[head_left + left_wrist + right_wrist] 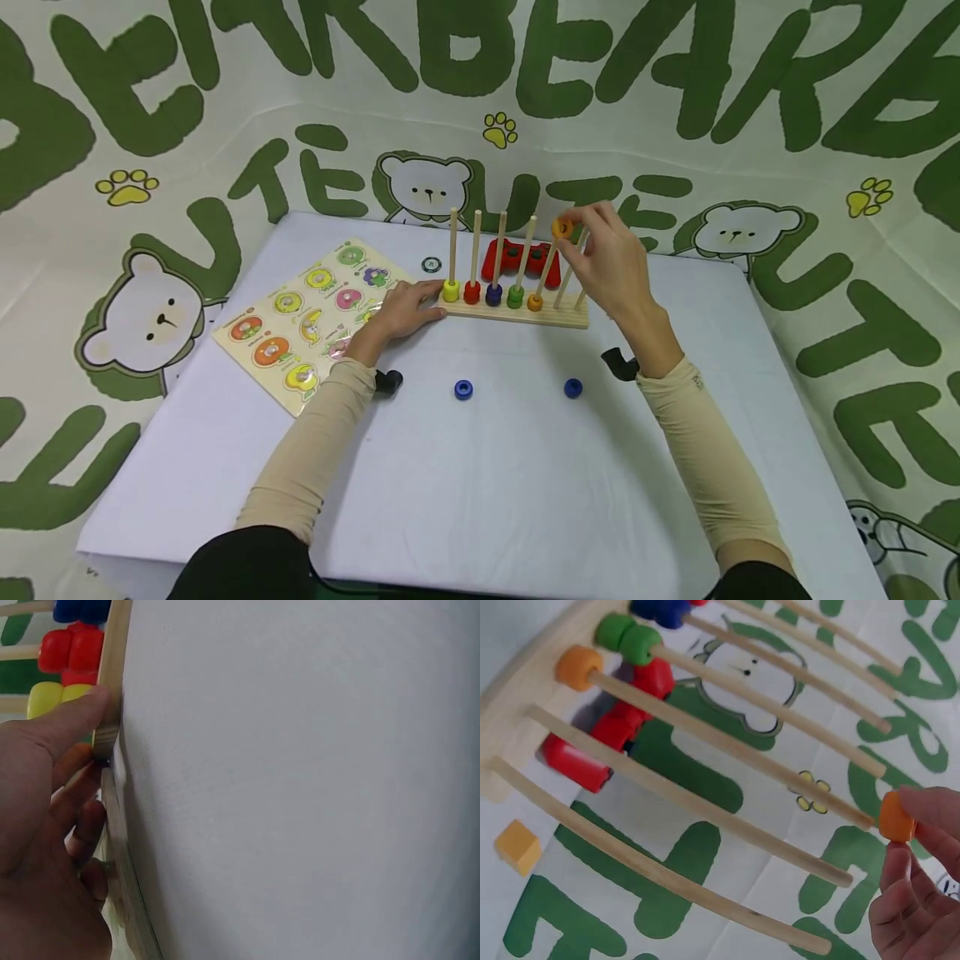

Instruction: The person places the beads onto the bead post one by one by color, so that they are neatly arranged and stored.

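A wooden peg rack stands toward the back of the table. Yellow, red, dark blue, green and orange rings sit low on its pegs from left to right; the two rightmost pegs appear bare. My left hand holds the rack's left end, the thumb on its edge beside the yellow rings. Between thumb and fingertips, my right hand pinches a loose orange ring at the top of the fifth peg. That peg carries one orange ring at its foot. The held ring looks just off the peg's tip.
Two blue rings, one left and one right, lie in front of the rack. A fruit picture board lies left, partly under my left arm. Behind the rack are a red controller-shaped object, a small disc and a yellow block.
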Demonstrator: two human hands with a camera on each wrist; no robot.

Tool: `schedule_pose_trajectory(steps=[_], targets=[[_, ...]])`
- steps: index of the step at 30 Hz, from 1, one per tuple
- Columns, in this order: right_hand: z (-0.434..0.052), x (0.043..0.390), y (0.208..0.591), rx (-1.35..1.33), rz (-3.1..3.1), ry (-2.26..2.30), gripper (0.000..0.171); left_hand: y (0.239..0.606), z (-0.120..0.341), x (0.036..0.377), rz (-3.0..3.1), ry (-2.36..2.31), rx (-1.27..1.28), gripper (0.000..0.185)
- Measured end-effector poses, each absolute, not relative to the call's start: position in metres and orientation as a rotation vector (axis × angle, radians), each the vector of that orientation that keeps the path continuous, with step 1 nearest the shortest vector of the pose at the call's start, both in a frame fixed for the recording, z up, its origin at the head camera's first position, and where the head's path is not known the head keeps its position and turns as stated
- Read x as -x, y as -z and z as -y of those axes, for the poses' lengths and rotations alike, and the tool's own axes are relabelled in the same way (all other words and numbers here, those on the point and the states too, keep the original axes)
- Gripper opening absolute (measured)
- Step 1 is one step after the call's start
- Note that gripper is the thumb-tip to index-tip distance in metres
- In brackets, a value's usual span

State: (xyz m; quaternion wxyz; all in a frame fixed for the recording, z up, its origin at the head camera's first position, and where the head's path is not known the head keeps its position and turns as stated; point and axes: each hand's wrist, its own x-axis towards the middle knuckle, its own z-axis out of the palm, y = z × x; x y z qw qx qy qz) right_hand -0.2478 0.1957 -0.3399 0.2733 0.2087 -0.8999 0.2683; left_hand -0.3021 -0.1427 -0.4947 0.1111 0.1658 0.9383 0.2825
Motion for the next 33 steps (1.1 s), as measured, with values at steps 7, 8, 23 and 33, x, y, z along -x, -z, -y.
schedule_pose_trajectory(steps=[7, 8, 23, 33], targets=[[-0.193, 0.261, 0.337, -0.448, 2.492, -0.705, 0.029, 0.494, 0.142, 0.302, -2.759, -0.829, -0.510, 0.069], [-0.192, 0.261, 0.337, -0.436, 2.500, -0.705, 0.030, 0.494, 0.142, 0.302, -2.764, -0.835, -0.517, 0.069], [-0.194, 0.256, 0.344, -0.407, 2.544, -0.709, 0.039, 0.496, 0.144, 0.301, -2.787, -0.818, -0.543, 0.069], [-0.218, 0.204, 0.369, -0.492, 2.793, -0.616, 0.032, 0.495, 0.145, 0.302, -2.788, -0.814, -0.534, 0.069]])
